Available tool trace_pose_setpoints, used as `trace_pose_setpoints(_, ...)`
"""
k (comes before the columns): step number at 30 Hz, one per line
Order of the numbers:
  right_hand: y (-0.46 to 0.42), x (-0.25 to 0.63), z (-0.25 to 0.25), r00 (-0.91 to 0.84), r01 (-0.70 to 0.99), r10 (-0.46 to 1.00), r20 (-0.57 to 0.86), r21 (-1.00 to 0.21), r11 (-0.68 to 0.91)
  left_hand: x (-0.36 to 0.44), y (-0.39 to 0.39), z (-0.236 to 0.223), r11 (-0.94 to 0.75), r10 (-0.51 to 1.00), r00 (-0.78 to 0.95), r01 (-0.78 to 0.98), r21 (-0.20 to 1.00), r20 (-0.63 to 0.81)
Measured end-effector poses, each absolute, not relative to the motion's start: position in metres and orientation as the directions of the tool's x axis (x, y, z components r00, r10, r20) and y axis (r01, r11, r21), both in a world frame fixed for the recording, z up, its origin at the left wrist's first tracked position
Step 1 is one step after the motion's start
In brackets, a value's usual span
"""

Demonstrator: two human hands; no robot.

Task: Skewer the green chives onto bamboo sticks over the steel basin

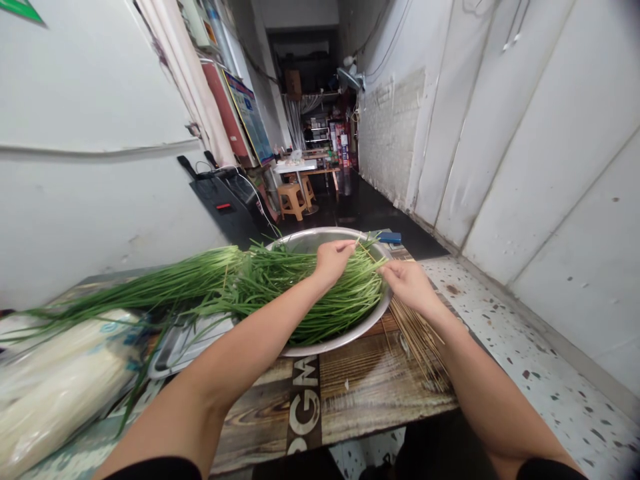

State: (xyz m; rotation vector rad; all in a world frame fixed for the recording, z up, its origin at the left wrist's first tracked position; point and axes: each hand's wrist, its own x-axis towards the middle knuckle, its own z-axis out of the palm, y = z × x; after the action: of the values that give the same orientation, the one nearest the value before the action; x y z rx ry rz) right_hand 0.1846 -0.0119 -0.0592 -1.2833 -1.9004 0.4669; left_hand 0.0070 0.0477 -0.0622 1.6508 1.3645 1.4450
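A wide metal basin (327,348) stands on the table, heaped with long green chives (330,313). Over its far right side, my left hand (334,259) is closed in a pinch on a thin chive stalk. My right hand (409,283) is also closed, pinching pale chive ends at the basin's right rim. A thin yellowish strip runs between the two hands; whether it is a leaf or a skewer I cannot tell. Beneath my right forearm, a bundle of thin bamboo skewers (417,343) lies on the table.
Another long bunch of chives (165,283) lies left of the basin. In front of it are a metal tray (167,350) and a plastic-wrapped pale package (65,387). A blue object (389,237) sits behind the basin. The wood-patterned table (370,407) ends close to my body.
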Motion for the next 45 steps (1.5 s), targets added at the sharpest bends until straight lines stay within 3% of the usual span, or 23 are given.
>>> trace_pose_setpoints(4, -0.007, 0.185, -0.063, -0.133, 0.609, 0.898, 0.419, -0.681, 0.408, 0.013, 0.037, -0.057, -0.437, 0.898, 0.144, 0.389, 0.811, 0.415)
trace_pose_setpoints(7, -0.003, 0.187, -0.065, -0.106, 0.617, 0.893, 0.437, -0.675, 0.404, 0.016, 0.032, -0.051, -0.453, 0.879, 0.356, 0.410, 0.792, 0.318)
trace_pose_setpoints(10, 0.001, 0.190, -0.067, -0.103, 0.635, 0.902, 0.419, -0.670, 0.384, 0.011, 0.036, -0.050, -0.383, 0.922, 0.263, 0.491, 0.783, 0.286)
trace_pose_setpoints(13, 0.000, 0.193, -0.065, -0.145, 0.662, 0.920, 0.364, -0.655, 0.364, -0.001, 0.044, -0.052, -0.327, 0.937, 0.154, 0.697, 0.638, 0.313)
trace_pose_setpoints(18, -0.005, 0.197, -0.059, -0.215, 0.771, 0.930, 0.298, -0.533, 0.349, -0.011, 0.054, -0.053, -0.369, 0.925, 0.312, 0.875, 0.314, 0.219)
trace_pose_setpoints(23, -0.005, 0.197, -0.059, -0.217, 0.812, 0.934, 0.284, -0.478, 0.334, 0.003, 0.059, -0.052, -0.376, 0.925, 0.356, 0.906, 0.196, 0.129)
trace_pose_setpoints(28, -0.002, 0.198, -0.063, -0.207, 0.803, 0.932, 0.299, -0.492, 0.336, 0.009, 0.061, -0.056, -0.329, 0.934, 0.262, 0.897, 0.296, 0.243)
trace_pose_setpoints(33, 0.000, 0.198, -0.063, -0.226, 0.758, 0.924, 0.309, -0.540, 0.366, 0.001, 0.069, -0.058, -0.319, 0.939, 0.218, 0.843, 0.433, 0.267)
trace_pose_setpoints(39, -0.002, 0.194, -0.062, -0.166, 0.791, 0.930, 0.329, -0.519, 0.325, -0.007, 0.075, -0.066, -0.284, 0.938, 0.055, 0.689, 0.667, 0.343)
trace_pose_setpoints(45, -0.005, 0.187, -0.064, -0.068, 0.856, 0.935, 0.349, -0.461, 0.234, -0.004, 0.077, -0.075, -0.214, 0.967, -0.037, 0.421, 0.881, 0.253)
